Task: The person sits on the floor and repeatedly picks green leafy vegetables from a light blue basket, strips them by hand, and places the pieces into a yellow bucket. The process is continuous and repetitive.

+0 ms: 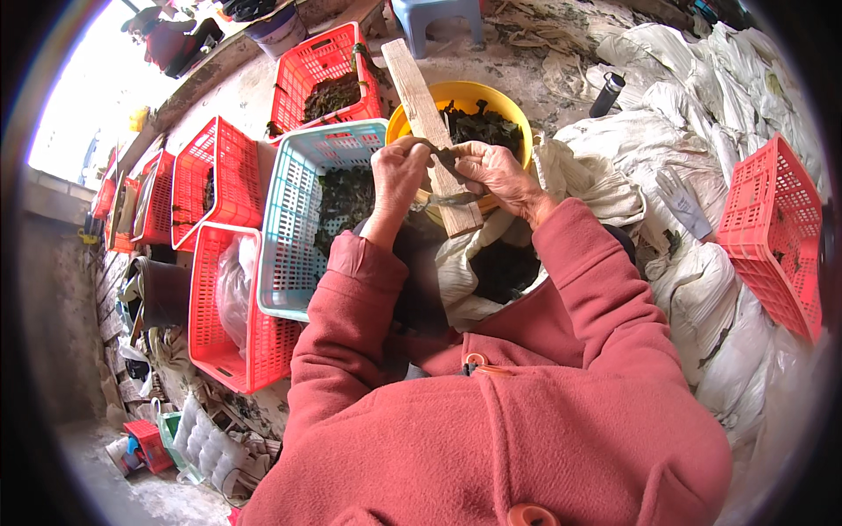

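Both hands pinch a dark green strip of seaweed (446, 161), stretched between them above a wooden board (412, 83). My left hand (399, 178) grips its left end with bent fingers. My right hand (507, 178) has the other end between thumb and fingers. The board lies slanted across a yellow tub (516, 107), which has dark leafy seaweed (484, 128) in it. Below the board, near my lap, a white sack (454, 279) gapes around more dark pieces. Left of my left hand stands a light-blue basket (282, 230) with dark green seaweed (344, 200) inside.
Red baskets (285, 86) stand behind and left of the blue one; another red basket (203, 302) holds clear plastic. White sacks (693, 123) cover the right side, with a black bottle (607, 94), a glove (683, 202) and a tilted red basket (761, 230). A blue stool (438, 17) is at the back.
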The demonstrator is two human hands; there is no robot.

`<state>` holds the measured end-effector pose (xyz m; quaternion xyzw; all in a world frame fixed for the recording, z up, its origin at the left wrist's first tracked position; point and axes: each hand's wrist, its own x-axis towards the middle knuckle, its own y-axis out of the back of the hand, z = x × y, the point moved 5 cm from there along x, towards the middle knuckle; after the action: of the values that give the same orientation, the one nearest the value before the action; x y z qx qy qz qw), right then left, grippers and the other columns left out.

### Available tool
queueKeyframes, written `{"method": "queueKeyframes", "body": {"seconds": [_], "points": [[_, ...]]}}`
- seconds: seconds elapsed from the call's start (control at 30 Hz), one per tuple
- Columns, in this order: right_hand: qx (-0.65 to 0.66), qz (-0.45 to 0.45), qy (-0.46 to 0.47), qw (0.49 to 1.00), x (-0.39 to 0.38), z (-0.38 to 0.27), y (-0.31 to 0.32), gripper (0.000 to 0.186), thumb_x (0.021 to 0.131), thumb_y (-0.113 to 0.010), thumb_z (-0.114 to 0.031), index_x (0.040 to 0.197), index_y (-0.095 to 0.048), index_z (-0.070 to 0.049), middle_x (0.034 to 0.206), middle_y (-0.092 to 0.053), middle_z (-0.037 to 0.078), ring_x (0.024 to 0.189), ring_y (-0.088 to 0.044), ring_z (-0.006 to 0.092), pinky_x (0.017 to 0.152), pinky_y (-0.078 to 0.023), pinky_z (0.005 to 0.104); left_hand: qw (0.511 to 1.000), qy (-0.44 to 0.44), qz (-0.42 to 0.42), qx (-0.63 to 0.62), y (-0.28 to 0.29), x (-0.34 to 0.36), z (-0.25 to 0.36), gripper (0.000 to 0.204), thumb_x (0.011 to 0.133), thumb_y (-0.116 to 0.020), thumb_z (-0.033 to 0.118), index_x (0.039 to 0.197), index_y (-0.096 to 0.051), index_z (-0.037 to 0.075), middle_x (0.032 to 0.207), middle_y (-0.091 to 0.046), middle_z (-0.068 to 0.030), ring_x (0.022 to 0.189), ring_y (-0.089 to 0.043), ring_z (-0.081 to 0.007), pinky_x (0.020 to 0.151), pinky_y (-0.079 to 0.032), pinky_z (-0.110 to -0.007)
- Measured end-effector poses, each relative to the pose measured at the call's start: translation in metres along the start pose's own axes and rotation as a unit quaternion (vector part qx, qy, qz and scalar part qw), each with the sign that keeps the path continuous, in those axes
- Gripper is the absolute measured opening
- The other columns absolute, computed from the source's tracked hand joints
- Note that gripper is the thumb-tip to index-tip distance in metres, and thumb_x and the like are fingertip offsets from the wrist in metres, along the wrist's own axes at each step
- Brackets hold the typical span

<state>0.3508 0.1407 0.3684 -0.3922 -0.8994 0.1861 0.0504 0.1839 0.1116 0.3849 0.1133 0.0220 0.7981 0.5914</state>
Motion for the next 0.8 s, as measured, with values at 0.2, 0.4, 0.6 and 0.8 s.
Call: {"method": "queueKeyframes", "body": {"seconds": [0.2, 0.4, 0.6, 0.8], "points": [[0.008, -0.022, -0.014, 1.0, -0.005, 0.0, -0.008, 0.04, 0.091, -0.068, -0.017, 0.122, -0.055, 0.005, 0.08, -0.06, 0.0, 0.058, -0.046, 0.0014, 0.051, -0.038, 0.0147, 0.966, 0.08, 0.008, -0.244, 0.006, 0.005, -0.01, 0.019, 0.088, -0.055, 0.011, 0.077, -0.063, -0.002, 0.059, -0.055, -0.0002, 0.047, -0.045, -0.0067, 0.044, -0.032, -0.022], [-0.059, -0.034, -0.017, 0.998, -0.006, -0.006, -0.014, 0.04, 0.091, -0.066, -0.006, 0.126, -0.052, 0.008, 0.081, -0.065, 0.005, 0.067, -0.057, 0.0047, 0.057, -0.044, 0.0194, 0.956, 0.098, -0.031, -0.273, 0.005, 0.001, -0.007, 0.023, 0.092, -0.051, 0.019, 0.086, -0.064, 0.0, 0.072, -0.061, -0.0024, 0.061, -0.054, -0.0099, 0.056, -0.041, -0.024], [-0.034, 0.05, 0.066, 0.996, 0.005, -0.012, 0.002, 0.021, 0.091, -0.066, -0.014, 0.109, -0.059, -0.006, 0.093, -0.069, 0.003, 0.083, -0.064, 0.008, 0.068, -0.047, 0.0206, 0.968, -0.029, -0.181, -0.172, -0.023, -0.004, 0.008, 0.03, 0.095, -0.049, 0.025, 0.111, -0.063, 0.003, 0.129, -0.054, -0.0121, 0.107, -0.059, -0.0195, 0.089, -0.047, -0.032], [0.074, 0.208, 0.052, 0.974, 0.018, -0.007, 0.04, 0.012, 0.092, -0.066, -0.018, 0.1, -0.065, -0.009, 0.094, -0.071, 0.003, 0.081, -0.066, 0.0102, 0.068, -0.049, 0.0214, 0.986, 0.08, -0.143, -0.004, -0.028, -0.002, -0.013, 0.023, 0.093, -0.064, 0.02, 0.094, -0.071, -0.001, 0.068, -0.056, 0.0051, 0.058, -0.047, -0.0031, 0.053, -0.037, -0.02]]}}
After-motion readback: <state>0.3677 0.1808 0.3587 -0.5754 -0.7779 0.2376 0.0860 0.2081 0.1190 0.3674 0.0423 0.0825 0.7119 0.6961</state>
